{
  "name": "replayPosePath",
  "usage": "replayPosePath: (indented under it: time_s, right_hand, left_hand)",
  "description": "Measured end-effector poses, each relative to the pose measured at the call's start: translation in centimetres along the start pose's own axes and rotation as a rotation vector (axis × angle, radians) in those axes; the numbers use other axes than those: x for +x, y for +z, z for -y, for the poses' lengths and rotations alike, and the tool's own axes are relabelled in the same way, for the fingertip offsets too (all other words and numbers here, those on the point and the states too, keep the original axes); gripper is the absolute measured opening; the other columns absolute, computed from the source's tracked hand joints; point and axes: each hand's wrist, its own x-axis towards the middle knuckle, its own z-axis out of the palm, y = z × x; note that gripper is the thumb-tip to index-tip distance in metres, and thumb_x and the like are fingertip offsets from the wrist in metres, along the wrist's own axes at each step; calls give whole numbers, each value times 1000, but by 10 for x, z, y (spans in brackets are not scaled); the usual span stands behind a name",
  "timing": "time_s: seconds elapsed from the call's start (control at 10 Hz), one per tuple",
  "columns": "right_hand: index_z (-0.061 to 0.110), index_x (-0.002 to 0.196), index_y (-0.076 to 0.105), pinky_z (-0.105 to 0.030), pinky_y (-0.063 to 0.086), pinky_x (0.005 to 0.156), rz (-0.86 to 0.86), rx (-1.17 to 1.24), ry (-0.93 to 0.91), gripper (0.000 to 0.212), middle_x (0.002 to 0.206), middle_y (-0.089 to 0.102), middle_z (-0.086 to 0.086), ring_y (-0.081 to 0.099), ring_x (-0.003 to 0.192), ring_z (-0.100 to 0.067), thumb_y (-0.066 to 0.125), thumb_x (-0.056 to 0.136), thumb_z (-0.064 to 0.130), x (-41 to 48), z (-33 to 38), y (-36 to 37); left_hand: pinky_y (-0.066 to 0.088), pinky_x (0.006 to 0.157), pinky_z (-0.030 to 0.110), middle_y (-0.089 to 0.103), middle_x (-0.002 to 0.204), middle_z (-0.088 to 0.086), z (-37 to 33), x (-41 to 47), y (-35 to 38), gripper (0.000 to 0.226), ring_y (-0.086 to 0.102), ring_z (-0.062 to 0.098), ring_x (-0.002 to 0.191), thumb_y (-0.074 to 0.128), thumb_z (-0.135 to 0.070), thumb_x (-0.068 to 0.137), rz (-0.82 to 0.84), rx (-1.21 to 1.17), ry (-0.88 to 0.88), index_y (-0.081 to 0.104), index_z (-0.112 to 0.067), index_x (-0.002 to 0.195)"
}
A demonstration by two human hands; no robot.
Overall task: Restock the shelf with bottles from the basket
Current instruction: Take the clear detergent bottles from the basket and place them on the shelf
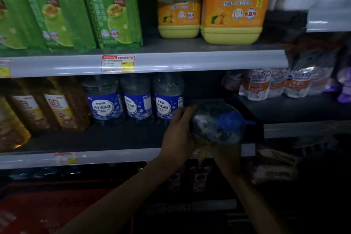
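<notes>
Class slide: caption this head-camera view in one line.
Left hand and right hand hold a blue-capped bottle before the shelf, beside three blue-labelled bottles.

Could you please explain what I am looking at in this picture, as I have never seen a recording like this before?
There is no machine here. A person wears a camera on the head, so the single picture looks forward and down at their own two hands in front of a shop shelf. The left hand grips the side of a clear bottle, which is tilted so that its blue cap faces the camera. The right hand is under the bottle, its fingers too dark to read. On that shelf stand three blue-labelled bottles with a gap to their right and brown bottles to their left. Above are yellow jugs and green packs. A red basket shows at lower left.
</notes>
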Motion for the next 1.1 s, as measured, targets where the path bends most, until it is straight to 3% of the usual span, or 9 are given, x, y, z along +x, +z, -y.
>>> replayPosePath:
  time_s: [0.1,0.2,0.3,0.4,0.5,0.6,0.7,0.9,1.1]
  right_hand:
    - [38,91,57,-4,45,74,-91,-42,-37,51,91,61,25,65,85,7,84,77,-3,20,-6,-3]
    - [45,90,60,-30,54,91,-131,-106,-12,50,93,63,29,65,96,-8,91,72,10,35,-16,-6]
    - [44,102,63,-36,57,90,-121,-145,-4,63,105,69,20,68,103,-13,99,58,19,46,-11,-12]
    - [24,128,62,-31,54,97,-57,-114,52,84,125,68,7,65,112,-10,101,53,21,64,-13,-17]
    - [22,138,56,-33,52,100,-57,-104,25,89,129,66,8,62,116,-11,99,60,21,75,-15,-18]
    - [26,132,59,-33,52,97,-85,-123,5,72,123,67,10,63,112,-10,93,70,22,85,-19,-16]
    - [28,133,59,-30,52,92,-109,-129,3,65,121,66,11,63,109,-10,89,76,25,96,-21,-13]
    - [24,134,59,-1,36,60,-178,-221,17,51,110,58,15,55,90,-2,77,86,27,126,-26,-3]
    - [18,121,63,-11,37,60,-230,-301,18,35,114,70,0,63,96,-14,73,88,25,150,-41,11]
  left_hand:
    - [55,99,41,49,140,-1,3,11,16,97,53,16,125,95,-21,66,-12,-29,14,42,-32,147]
    - [50,103,32,55,137,3,7,20,33,96,51,9,124,97,-18,67,-41,-86,-18,45,-26,148]
    - [49,106,29,57,140,0,10,30,43,101,53,12,129,99,-20,65,-63,-155,-45,46,-23,151]
    - [50,100,17,63,132,-16,8,37,55,89,59,-6,121,99,-19,65,-100,-299,-99,53,-33,139]
    - [55,101,29,66,133,-11,11,45,68,89,61,2,125,98,-21,67,-125,-363,-168,53,-32,143]
    - [57,102,40,63,139,1,19,51,80,110,61,14,128,96,-38,63,-149,-379,-185,38,-36,157]
    - [58,98,32,66,135,-4,25,55,88,101,64,5,122,97,-35,65,-181,-422,-232,46,-32,152]
    - [53,80,7,71,126,-9,36,69,102,82,65,-12,104,93,-22,75,-234,-508,-311,53,-22,146]
    - [59,91,24,71,127,-6,53,88,111,71,68,1,112,89,-17,81,-301,-571,-315,55,-24,142]
